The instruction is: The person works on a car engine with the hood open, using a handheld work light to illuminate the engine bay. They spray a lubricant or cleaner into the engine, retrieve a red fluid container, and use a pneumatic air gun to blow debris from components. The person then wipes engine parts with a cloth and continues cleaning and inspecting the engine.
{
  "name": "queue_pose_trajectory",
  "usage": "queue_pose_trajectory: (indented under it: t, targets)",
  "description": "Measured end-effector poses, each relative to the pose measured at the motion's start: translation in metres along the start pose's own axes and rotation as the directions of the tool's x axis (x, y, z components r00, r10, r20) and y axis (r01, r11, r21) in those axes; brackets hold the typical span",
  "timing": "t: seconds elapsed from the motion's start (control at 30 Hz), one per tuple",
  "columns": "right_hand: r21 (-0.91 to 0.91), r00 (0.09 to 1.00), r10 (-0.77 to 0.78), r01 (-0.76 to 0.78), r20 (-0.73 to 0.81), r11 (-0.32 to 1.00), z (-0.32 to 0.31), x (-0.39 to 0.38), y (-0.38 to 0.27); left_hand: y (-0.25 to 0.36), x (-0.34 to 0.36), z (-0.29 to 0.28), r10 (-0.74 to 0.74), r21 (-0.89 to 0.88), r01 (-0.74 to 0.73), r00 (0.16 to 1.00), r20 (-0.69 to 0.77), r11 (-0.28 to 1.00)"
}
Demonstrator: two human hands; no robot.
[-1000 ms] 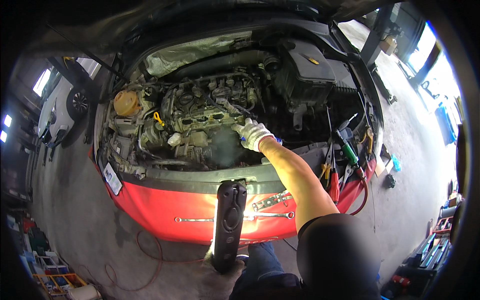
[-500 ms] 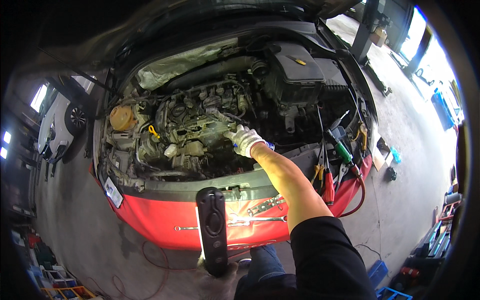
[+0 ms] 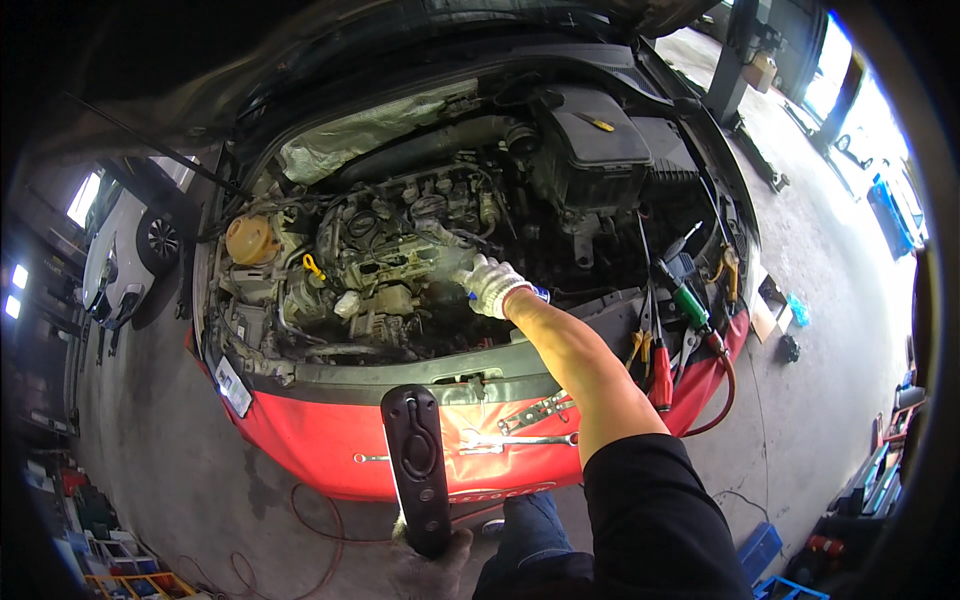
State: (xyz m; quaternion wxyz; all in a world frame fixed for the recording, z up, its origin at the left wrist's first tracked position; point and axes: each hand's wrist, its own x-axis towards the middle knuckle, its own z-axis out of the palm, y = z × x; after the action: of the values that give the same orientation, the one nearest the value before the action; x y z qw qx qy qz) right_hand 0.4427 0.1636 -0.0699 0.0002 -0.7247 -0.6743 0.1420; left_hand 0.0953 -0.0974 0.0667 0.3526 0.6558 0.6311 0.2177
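Observation:
My right hand (image 3: 492, 284), in a whitish glove, reaches over the front of the engine (image 3: 410, 225) and is closed around a blue spray can (image 3: 541, 294). Most of the can is covered by the fingers. A pale mist hangs over the metal openings just left of that hand. Low in the picture, my left hand (image 3: 436, 562), in a dark, dirty glove, grips the lower end of a black work light (image 3: 415, 455). The lamp stands nearly upright before the red fender cover (image 3: 300, 440), its lit side facing left and away.
Wrenches (image 3: 525, 440) and a riveted metal tool lie on the cover. At the right corner sit a green air tool (image 3: 688, 305) with a red hose, pliers and a red-handled screwdriver (image 3: 661, 375). A yellow dipstick handle (image 3: 313, 266) and coolant tank (image 3: 250, 240) stand left.
The work light has shifted slightly left and down, tilting a little more. My right hand stays nearly in place with the can, and the mist beside it looks a bit thicker.

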Motion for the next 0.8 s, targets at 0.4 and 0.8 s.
queue_pose_trajectory:
  t: [0.4, 0.8]
  targets:
    - [-0.083, 0.996, -0.081, 0.079, -0.022, 0.993, 0.014, 0.011, 0.006, -0.005, 0.001, 0.007, 0.019, -0.127, -0.017, 1.000, 0.015, 0.992]
    - [-0.067, 0.998, -0.065, 0.064, -0.014, 0.996, 0.008, 0.006, 0.000, -0.017, -0.001, 0.008, -0.016, -0.052, 0.017, 1.000, 0.015, 0.998]
